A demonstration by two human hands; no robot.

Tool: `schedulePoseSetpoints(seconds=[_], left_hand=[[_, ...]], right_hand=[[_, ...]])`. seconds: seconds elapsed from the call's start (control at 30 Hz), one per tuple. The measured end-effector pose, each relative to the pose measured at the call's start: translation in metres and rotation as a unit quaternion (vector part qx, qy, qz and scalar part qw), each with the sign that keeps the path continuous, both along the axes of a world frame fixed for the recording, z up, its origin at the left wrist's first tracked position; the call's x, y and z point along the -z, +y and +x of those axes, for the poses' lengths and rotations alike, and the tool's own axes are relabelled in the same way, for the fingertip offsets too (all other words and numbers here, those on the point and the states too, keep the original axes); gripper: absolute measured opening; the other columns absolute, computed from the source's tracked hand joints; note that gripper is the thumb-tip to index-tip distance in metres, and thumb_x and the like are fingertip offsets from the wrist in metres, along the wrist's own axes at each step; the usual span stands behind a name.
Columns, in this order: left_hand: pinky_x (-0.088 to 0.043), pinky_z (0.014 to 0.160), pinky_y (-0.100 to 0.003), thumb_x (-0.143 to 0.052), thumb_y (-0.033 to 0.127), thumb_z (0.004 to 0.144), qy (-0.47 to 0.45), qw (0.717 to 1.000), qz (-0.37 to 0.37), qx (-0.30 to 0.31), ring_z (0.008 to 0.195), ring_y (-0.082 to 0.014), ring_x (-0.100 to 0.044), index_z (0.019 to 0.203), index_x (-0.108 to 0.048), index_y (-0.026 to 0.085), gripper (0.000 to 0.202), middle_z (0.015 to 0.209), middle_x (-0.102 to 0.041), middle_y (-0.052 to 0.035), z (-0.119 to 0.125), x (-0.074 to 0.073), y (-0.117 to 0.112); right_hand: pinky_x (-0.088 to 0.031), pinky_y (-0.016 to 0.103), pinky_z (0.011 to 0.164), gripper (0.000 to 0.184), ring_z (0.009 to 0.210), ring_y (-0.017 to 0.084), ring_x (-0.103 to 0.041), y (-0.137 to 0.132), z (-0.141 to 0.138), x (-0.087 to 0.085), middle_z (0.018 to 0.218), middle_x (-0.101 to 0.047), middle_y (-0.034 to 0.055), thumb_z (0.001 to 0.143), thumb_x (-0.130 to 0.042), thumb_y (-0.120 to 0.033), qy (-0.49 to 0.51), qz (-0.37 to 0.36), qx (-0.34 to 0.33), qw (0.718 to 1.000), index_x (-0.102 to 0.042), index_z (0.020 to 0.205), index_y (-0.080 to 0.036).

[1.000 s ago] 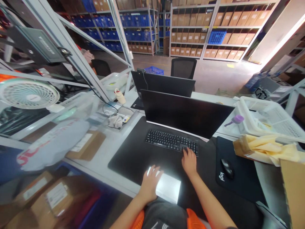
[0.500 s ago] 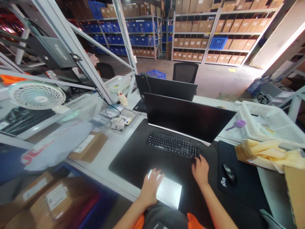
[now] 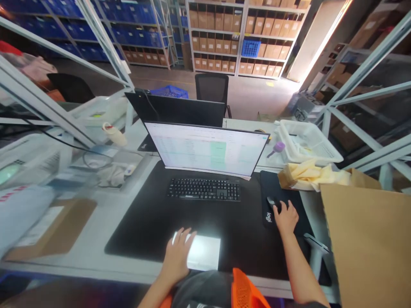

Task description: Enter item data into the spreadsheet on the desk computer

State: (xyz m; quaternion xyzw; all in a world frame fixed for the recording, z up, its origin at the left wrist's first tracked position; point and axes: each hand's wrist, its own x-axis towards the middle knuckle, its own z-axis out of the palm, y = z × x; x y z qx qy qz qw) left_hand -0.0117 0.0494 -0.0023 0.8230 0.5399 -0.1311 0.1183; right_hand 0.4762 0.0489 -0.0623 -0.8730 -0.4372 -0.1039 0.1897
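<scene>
My left hand (image 3: 179, 256) lies with fingers spread on the left edge of a bright white flat square (image 3: 205, 252). Whether this is a sheet or a thin packet, I cannot tell. At the right, my right hand (image 3: 285, 218) is on a black computer mouse (image 3: 272, 201), thumb and fingers about its near end. The mouse sits on a small black mouse pad (image 3: 268, 184). A black keyboard (image 3: 204, 189) lies ahead of both hands, below a monitor (image 3: 205, 147) lit with a table of rows and a green column.
A large cardboard box (image 3: 366, 239) stands at the right, near yellow cloth (image 3: 311, 173) and a white basket (image 3: 308, 143). Leftward are a carton (image 3: 73, 226), a grey-white bag (image 3: 25, 209) and a clear tray (image 3: 120, 175). Another monitor (image 3: 180, 108) stands behind mine.
My right hand has moved from the keyboard's right end to the mouse. The dark monitor is now lit. My view has turned to the right; my left hand stays on the white square.
</scene>
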Motion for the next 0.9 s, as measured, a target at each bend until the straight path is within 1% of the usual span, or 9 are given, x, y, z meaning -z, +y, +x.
schedulePoseSetpoints(seconds=[0.07,0.13,0.3,0.37,0.47,0.6,0.73,0.8,0.9], left_hand=[[-0.019,0.115,-0.045,-0.056,0.005,0.056,0.000,1.000,-0.003,-0.002,0.151,-0.0272,-0.012,0.152,-0.031,0.032,0.103,0.162,-0.029,-0.0042,0.000,-0.001,-0.001],[-0.019,0.115,-0.046,-0.056,0.005,0.058,-0.006,1.000,-0.002,-0.004,0.151,-0.0280,-0.013,0.152,-0.032,0.031,0.100,0.162,-0.030,-0.0052,0.000,-0.002,-0.002],[-0.018,0.117,-0.049,-0.058,0.012,0.065,-0.026,1.000,0.004,-0.010,0.150,-0.0299,-0.015,0.151,-0.033,0.031,0.092,0.161,-0.031,-0.0066,0.001,-0.008,-0.005],[-0.016,0.117,-0.049,-0.060,0.013,0.064,-0.024,1.000,-0.004,-0.014,0.150,-0.0304,-0.014,0.151,-0.032,0.032,0.094,0.161,-0.031,-0.0064,0.001,-0.009,-0.006],[-0.015,0.118,-0.048,-0.062,0.015,0.062,-0.029,0.999,-0.015,-0.016,0.151,-0.0310,-0.013,0.152,-0.030,0.032,0.097,0.161,-0.030,-0.0069,0.001,-0.010,-0.006],[-0.016,0.117,-0.048,-0.063,0.021,0.063,-0.052,0.998,-0.017,-0.018,0.150,-0.0306,-0.015,0.151,-0.031,0.031,0.094,0.160,-0.031,-0.0070,0.000,-0.012,-0.007],[-0.016,0.117,-0.049,-0.065,0.028,0.064,-0.070,0.997,-0.018,-0.018,0.149,-0.0311,-0.015,0.150,-0.031,0.031,0.093,0.160,-0.031,-0.0067,-0.001,-0.010,-0.007],[-0.015,0.117,-0.050,-0.066,0.027,0.062,-0.071,0.997,-0.014,-0.017,0.149,-0.0312,-0.015,0.150,-0.031,0.032,0.095,0.160,-0.031,-0.0067,-0.002,-0.007,-0.008],[-0.014,0.118,-0.049,-0.066,0.021,0.057,-0.063,0.998,-0.007,-0.018,0.150,-0.0311,-0.014,0.151,-0.029,0.031,0.101,0.160,-0.031,-0.0064,-0.002,-0.005,-0.009]], right_hand=[[-0.039,0.051,0.102,0.061,0.126,0.035,-0.044,0.004,-0.001,0.002,0.144,-0.041,0.0235,0.093,-0.038,-0.053,0.000,0.011,-0.011,1.000,-0.056,0.131,-0.009],[-0.041,0.049,0.100,0.063,0.124,0.035,-0.046,0.010,-0.004,0.006,0.141,-0.043,0.0248,0.093,-0.038,-0.053,0.011,0.013,-0.014,1.000,-0.052,0.133,-0.007],[-0.044,0.045,0.096,0.060,0.119,0.033,-0.050,0.013,-0.008,0.023,0.140,-0.045,0.0222,0.090,-0.043,-0.049,0.028,-0.025,-0.050,0.998,-0.051,0.134,-0.009],[-0.044,0.045,0.095,0.060,0.118,0.033,-0.051,0.009,-0.007,0.032,0.140,-0.046,0.0206,0.089,-0.042,-0.047,0.016,-0.021,-0.067,0.997,-0.051,0.135,-0.009],[-0.046,0.045,0.092,0.059,0.117,0.033,-0.053,0.003,-0.004,0.040,0.143,-0.046,0.0183,0.090,-0.039,-0.046,-0.009,-0.005,-0.073,0.997,-0.051,0.136,-0.010],[-0.047,0.046,0.091,0.059,0.116,0.034,-0.054,0.002,0.003,0.043,0.143,-0.047,0.0179,0.090,-0.039,-0.046,-0.027,-0.004,-0.089,0.996,-0.053,0.135,-0.011],[-0.047,0.047,0.094,0.058,0.117,0.033,-0.054,0.004,0.009,0.045,0.142,-0.047,0.0175,0.090,-0.038,-0.046,-0.034,0.004,-0.129,0.991,-0.056,0.134,-0.012],[-0.047,0.047,0.093,0.057,0.115,0.033,-0.055,0.004,0.010,0.047,0.141,-0.048,0.0169,0.090,-0.036,-0.045,-0.035,0.005,-0.139,0.990,-0.057,0.133,-0.013],[-0.047,0.048,0.091,0.055,0.112,0.033,-0.056,0.003,0.009,0.050,0.139,-0.050,0.0153,0.089,-0.037,-0.043,-0.039,0.001,-0.140,0.989,-0.059,0.131,-0.016]])
